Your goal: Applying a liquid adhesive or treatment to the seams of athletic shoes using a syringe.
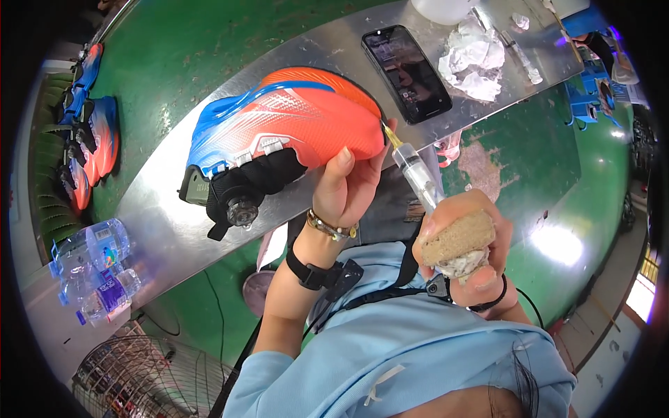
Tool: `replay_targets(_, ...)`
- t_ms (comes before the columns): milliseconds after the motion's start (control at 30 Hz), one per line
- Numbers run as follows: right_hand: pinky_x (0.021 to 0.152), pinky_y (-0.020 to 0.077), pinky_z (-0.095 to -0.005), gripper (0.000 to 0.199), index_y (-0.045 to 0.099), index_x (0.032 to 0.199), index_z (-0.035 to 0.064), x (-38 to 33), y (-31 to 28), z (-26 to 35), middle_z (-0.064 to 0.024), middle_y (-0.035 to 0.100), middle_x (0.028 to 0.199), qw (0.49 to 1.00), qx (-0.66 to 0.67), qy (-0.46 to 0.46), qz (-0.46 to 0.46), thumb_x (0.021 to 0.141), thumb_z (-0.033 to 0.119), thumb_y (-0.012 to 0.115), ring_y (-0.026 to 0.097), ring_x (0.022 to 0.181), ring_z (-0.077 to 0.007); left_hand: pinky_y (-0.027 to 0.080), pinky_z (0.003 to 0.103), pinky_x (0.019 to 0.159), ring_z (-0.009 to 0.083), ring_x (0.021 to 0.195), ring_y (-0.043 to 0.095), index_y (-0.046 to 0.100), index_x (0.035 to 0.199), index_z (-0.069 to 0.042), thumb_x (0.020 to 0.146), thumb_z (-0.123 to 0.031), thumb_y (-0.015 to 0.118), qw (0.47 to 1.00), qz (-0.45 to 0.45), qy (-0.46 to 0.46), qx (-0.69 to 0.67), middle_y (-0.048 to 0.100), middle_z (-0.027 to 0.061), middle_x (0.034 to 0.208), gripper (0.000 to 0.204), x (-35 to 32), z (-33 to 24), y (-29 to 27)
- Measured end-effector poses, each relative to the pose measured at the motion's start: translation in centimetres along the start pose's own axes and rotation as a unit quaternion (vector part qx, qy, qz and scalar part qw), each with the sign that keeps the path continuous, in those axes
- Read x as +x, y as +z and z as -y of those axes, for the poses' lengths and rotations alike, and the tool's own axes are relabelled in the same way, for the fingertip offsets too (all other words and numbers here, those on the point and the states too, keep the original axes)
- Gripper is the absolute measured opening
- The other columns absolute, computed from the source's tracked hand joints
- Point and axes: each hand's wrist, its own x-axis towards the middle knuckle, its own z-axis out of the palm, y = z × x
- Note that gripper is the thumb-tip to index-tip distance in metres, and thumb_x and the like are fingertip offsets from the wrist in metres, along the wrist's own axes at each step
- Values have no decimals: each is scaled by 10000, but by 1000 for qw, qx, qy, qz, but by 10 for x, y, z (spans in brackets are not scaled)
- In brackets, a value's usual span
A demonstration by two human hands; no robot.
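Note:
An orange and blue sports shoe (317, 122) lies on its side above the metal table. It has black straps, silver trim and a clear round knob hanging at its collar. My left hand (352, 184) grips the shoe near the toe, thumb against its side and fingers behind it. In my right hand (479, 202) is a clear syringe (417, 175) with a yellow tip. That tip meets the shoe's edge at the toe. The same hand also clasps a tan sponge block (460, 235) and a wad of white tissue (465, 263).
A black phone (408, 73) rests behind the toe, beside crumpled white paper (477, 56) and another syringe (523, 59). Plastic bottles (104, 244) lie at the table's left end. More shoes (103, 136) stand on a green rack at far left. A wire basket (150, 376) sits below.

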Motion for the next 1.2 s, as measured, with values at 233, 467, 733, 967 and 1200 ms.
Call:
replay_targets(233,559,445,-231,503,536,941,-51,9,4,-6,-91,606,799,1000,4,-23,4,674,333,720,579,636,-124,225,434,1079,183,1178,426,458,1174,-58,768,-189,653,998,-44,20,40,504,63,1213,469,6,-1,12)
replay_targets(467,537,450,-227,490,542,937,-25,14,10,-16,-86,618,772,996,-23,-89,-7,653,325,733,589,603,-131,357,364,1016,194,1139,471,466,1137,-24,833,-211,586,980,-192,20,42,533,103,1162,377,12,-8,50)
replay_targets(733,507,444,-261,475,549,924,-12,21,1,-26,-78,609,727,959,-167,-224,42,664,357,697,577,566,-186,506,264,823,181,896,593,543,1012,-33,774,-174,670,958,-280,-56,16,609,68,961,305,15,-23,71)
replay_targets(967,463,407,-269,428,558,879,6,27,0,-37,-68,598,690,946,-161,-281,21,694,380,653,534,510,-185,517,242,791,172,869,597,552,1003,-35,772,-194,674,955,-285,-71,36,612,62,942,306,16,-24,74)
replay_targets(1200,455,394,-268,409,564,876,24,22,-2,-43,-50,585,637,952,-141,-272,16,693,379,651,517,490,-179,503,255,835,163,900,589,543,1016,-28,782,-193,663,952,-295,-60,48,601,61,982,310,16,-22,76)
